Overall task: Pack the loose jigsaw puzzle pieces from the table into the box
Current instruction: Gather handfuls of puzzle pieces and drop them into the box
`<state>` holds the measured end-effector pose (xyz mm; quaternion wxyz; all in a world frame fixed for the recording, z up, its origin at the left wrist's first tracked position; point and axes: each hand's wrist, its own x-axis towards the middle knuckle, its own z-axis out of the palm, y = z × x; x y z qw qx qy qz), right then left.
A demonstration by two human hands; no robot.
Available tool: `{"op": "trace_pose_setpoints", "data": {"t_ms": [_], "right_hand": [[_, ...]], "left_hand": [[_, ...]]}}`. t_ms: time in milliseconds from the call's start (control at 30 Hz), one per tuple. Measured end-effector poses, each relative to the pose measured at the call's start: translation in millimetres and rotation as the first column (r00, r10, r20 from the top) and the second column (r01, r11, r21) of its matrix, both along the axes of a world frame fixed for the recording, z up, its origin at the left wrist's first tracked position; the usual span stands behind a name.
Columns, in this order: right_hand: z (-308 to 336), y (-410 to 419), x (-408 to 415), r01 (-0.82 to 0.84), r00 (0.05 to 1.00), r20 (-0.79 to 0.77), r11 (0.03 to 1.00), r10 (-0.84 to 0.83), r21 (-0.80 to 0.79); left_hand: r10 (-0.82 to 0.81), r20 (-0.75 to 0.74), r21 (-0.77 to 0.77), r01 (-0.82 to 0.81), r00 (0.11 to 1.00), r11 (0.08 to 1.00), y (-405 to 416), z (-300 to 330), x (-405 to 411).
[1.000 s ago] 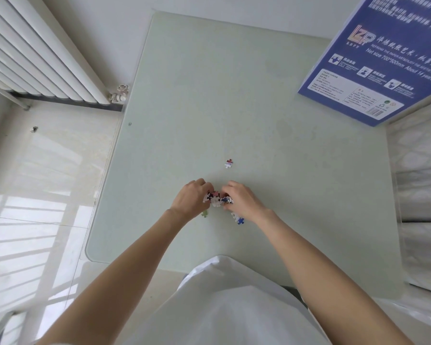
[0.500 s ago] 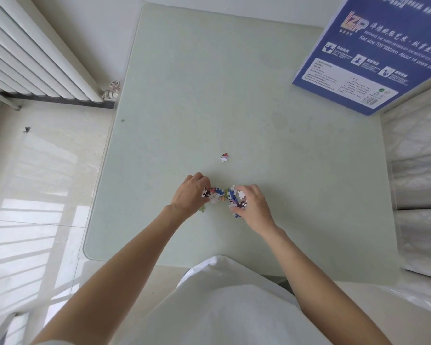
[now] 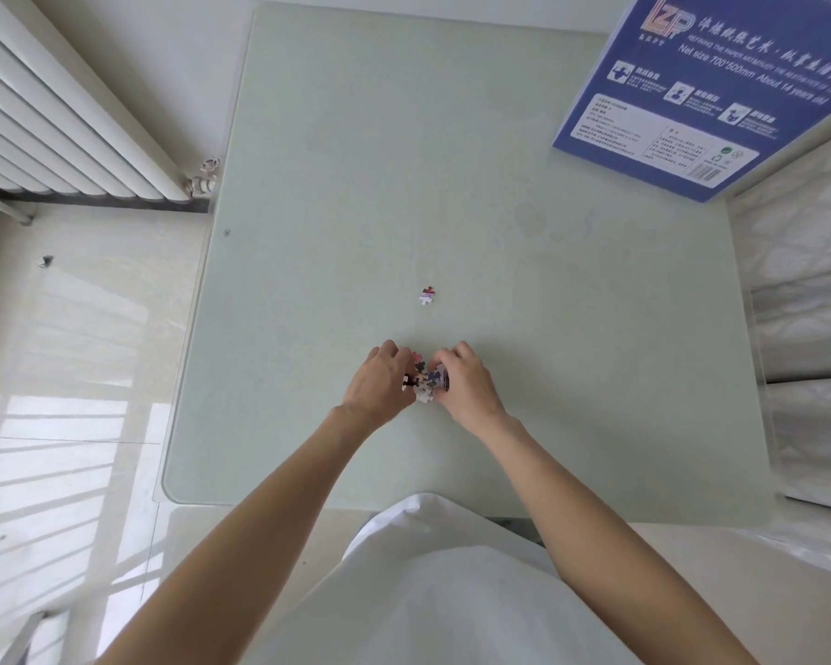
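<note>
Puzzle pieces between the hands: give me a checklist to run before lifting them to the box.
1. Pile gathered: the puzzle pieces sit bunched between both hands. Ok.
2. Grip: left hand and right hand curl around the pile from either side. Ok.
3. Nothing left behind: a stray piece lies apart on the table, beyond the hands. Not ok.
4. Pieces hidden under the palms: cannot tell.
5. Box ready: the blue box is at the far right corner; whether it is open, cannot tell.

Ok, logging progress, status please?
Left hand and right hand cupping puzzle pieces together. One stray piece beyond. Box far right, path clear.
</note>
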<state>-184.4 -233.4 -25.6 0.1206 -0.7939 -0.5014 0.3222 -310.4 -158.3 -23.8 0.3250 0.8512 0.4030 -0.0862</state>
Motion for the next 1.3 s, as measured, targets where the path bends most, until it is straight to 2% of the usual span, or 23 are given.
{"op": "trace_pose_setpoints", "data": {"t_ms": [233,500,700,1000,1167,1300], "right_hand": [[0.1,0.8,0.7,-0.055,0.998,0.014,0.998,0.055,0.005],[-0.7,-1.7,2.5,-0.079,0.996,-0.025,0.995,0.08,0.056],[1.0,-4.3,8.1,0.121,0.986,-0.128,0.987,-0.107,0.109],[17.3,-8.2,38.4,0.343,0.903,-0.298,0.937,-0.311,0.061],[67.9,-16.5,74.3,0.396,0.851,-0.423,0.909,-0.312,0.128],[129.2,-19.3,120.6,0.45,0.819,-0.484,0.868,-0.308,0.208]], "left_hand": [[0.006,0.081,0.047,-0.01,0.997,0.999,-3.3,-2.2,-5.7],[0.159,0.153,0.03,-0.165,0.975,0.986,-7.4,-4.9,-12.1],[0.3,0.128,-0.09,-0.29,0.945,0.953,-1.4,-8.6,-11.8],[0.325,0.16,-0.03,-0.324,0.932,0.946,9.7,8.3,-4.2],[0.339,0.332,-0.158,-0.303,0.88,0.94,17.7,53.3,30.1],[0.237,0.501,-0.13,-0.199,0.832,0.971,28.5,107.4,88.7]]}}
